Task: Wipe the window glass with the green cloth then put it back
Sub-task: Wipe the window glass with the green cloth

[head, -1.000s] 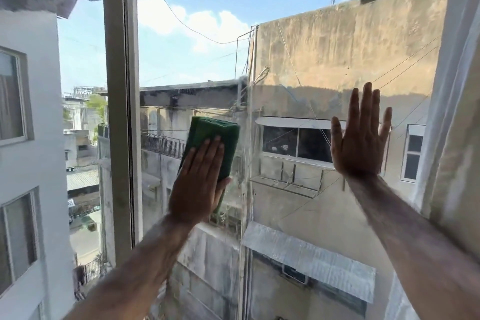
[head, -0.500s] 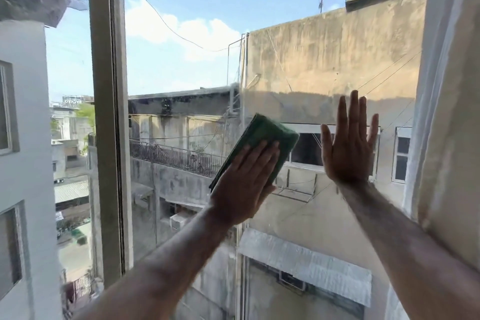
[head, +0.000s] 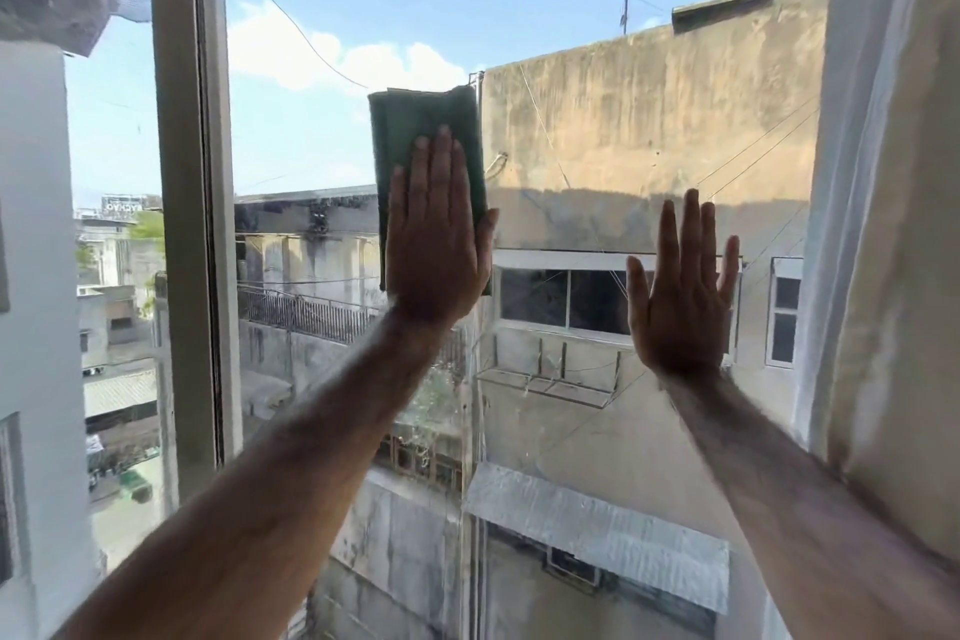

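A folded green cloth (head: 423,130) lies flat against the window glass (head: 597,431), upright, near the middle of the pane. My left hand (head: 439,244) presses it to the glass with flat, straight fingers, covering its lower half. My right hand (head: 680,291) rests flat on the glass to the right, fingers spread, holding nothing. The glass shows smears and specks below the cloth.
A beige window frame post (head: 189,203) stands upright at the left of the pane. A pale curtain (head: 893,234) hangs along the right edge, next to my right forearm. Buildings and sky show through the glass.
My left hand has slid the cloth to the right and upward across the glass, and the cloth has turned upright. My right hand stays pressed in place on the pane.
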The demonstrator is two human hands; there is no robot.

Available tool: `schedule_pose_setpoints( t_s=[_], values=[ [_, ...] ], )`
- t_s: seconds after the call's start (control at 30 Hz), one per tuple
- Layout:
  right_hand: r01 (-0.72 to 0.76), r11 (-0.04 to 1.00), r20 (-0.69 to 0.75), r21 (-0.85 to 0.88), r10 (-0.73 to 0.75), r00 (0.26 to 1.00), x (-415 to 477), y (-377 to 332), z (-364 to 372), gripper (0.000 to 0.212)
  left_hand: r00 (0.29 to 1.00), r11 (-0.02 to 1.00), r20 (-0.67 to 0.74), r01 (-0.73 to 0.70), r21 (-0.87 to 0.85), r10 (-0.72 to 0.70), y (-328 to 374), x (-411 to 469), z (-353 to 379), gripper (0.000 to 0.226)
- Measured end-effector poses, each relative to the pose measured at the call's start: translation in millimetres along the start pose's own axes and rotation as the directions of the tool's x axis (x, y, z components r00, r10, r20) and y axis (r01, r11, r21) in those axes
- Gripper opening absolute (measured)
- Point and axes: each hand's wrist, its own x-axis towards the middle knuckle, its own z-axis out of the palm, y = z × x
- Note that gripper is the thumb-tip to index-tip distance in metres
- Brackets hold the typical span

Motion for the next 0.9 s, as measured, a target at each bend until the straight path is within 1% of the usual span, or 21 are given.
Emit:
schedule_pose_setpoints(
  t_s=[0.03,0.07,0.1,0.17,0.23,0.27,0.3,0.33,0.37,0.4,0.43,0.47,0.5,0.57,0.63,0.73,0.8,0.83,0.87,0.9],
  values=[
    [0.006,1.000,0.008,0.009,-0.006,1.000,-1,0,0,0.068,0.991,0.992,0.044,-0.127,-0.006,0.127,-4,-20,1,0.069],
    [0.014,1.000,0.010,0.006,-0.014,1.000,-1,1,-1,0.067,0.966,0.970,0.085,-0.244,-0.008,0.244,-14,-44,-1,0.070],
    [0.018,1.000,0.009,-0.006,-0.018,1.000,-1,2,-2,0.067,0.938,0.945,0.127,-0.327,0.006,0.324,-28,-68,-5,0.071],
    [0.020,1.000,0.008,-0.010,-0.020,1.000,-2,1,-2,0.068,0.903,0.916,0.201,-0.397,0.053,0.380,-62,-109,-15,0.074],
    [0.020,1.000,0.006,0.001,-0.020,1.000,-3,0,0,0.068,0.898,0.912,0.225,-0.402,0.076,0.378,-89,-119,-25,0.075],
    [0.016,1.000,0.004,0.005,-0.016,1.000,-3,0,0,0.068,0.913,0.927,0.222,-0.366,0.079,0.341,-96,-110,-27,0.075],
    [0.014,1.000,0.002,0.011,-0.014,1.000,-3,0,1,0.069,0.943,0.955,0.198,-0.287,0.076,0.267,-96,-94,-26,0.074],
    [0.015,1.000,0.003,0.018,-0.015,1.000,-4,0,1,0.069,0.976,0.983,0.150,-0.169,0.068,0.158,-91,-71,-25,0.074],
    [0.017,1.000,0.001,0.018,-0.017,1.000,-4,1,2,0.068,0.994,0.998,0.102,-0.042,0.055,0.036,-80,-44,-23,0.074],
    [0.017,1.000,-0.003,0.012,-0.017,1.000,-5,2,3,0.068,0.996,0.997,0.064,0.063,0.040,-0.066,-64,-18,-21,0.074],
    [0.017,1.000,-0.007,0.010,-0.017,1.000,-4,3,4,0.068,0.991,0.992,0.046,0.127,0.026,-0.128,-45,4,-18,0.075],
    [0.017,1.000,-0.007,0.013,-0.016,1.000,-4,3,4,0.068,0.990,0.990,0.036,0.137,0.021,-0.137,-27,20,-14,0.075],
    [0.017,1.000,-0.006,0.019,-0.017,1.000,-3,4,5,0.068,0.995,0.996,0.034,0.091,0.020,-0.092,-8,28,-10,0.075],
    [0.019,0.999,-0.001,0.036,-0.019,1.000,-3,5,5,0.067,0.993,0.994,0.042,-0.112,0.004,0.112,24,17,3,0.073],
    [0.025,0.998,-0.002,0.053,-0.024,1.000,-4,6,4,0.066,0.944,0.947,0.082,-0.320,-0.015,0.320,42,-23,11,0.071],
    [0.026,0.998,-0.014,0.062,-0.025,1.000,-5,7,2,0.064,0.846,0.862,0.188,-0.508,-0.008,0.500,29,-94,9,0.073],
    [0.025,0.998,-0.021,0.057,-0.023,1.000,-5,6,2,0.064,0.798,0.817,0.223,-0.577,0.011,0.560,0,-110,3,0.076],
    [0.024,0.998,-0.023,0.053,-0.023,0.999,-5,6,2,0.064,0.801,0.816,0.216,-0.577,0.028,0.558,-14,-104,1,0.076],
    [0.023,0.999,-0.024,0.047,-0.022,0.999,-5,6,2,0.064,0.830,0.840,0.193,-0.541,0.051,0.523,-23,-92,-1,0.076],
    [0.023,0.999,-0.024,0.042,-0.022,0.999,-6,5,2,0.063,0.880,0.884,0.158,-0.462,0.064,0.448,-28,-74,-3,0.076]
  ],
)
